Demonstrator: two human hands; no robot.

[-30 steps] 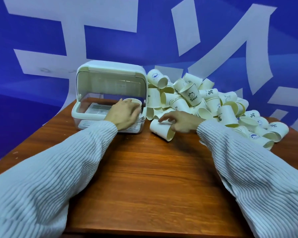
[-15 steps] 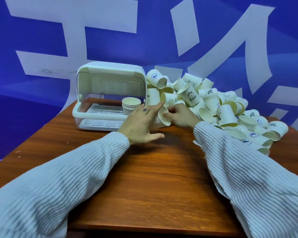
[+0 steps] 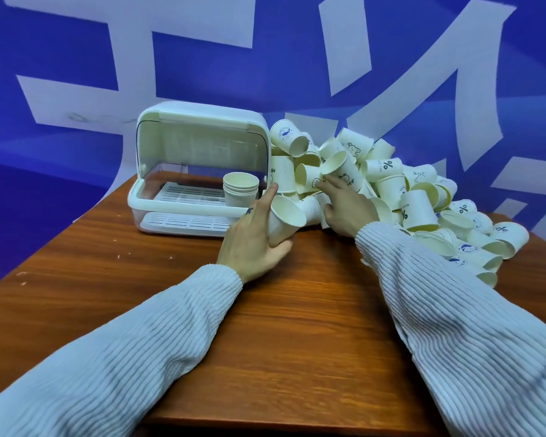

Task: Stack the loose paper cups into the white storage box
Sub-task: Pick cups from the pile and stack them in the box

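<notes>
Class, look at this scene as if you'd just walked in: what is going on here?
A person is moving loose paper cups from a pile into a white storage box. The left hand grips one cup, lying on its side by the box. The right hand reaches into the pile. A short stack of cups stands inside the open box.

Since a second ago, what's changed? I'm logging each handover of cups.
The left hand left the stack of cups inside the white storage box, swung right and took the paper cup the right hand had picked off the table. The right hand let go and reached to the pile, touching a bear-print cup. Box, stack and most of the pile stayed put.
</notes>
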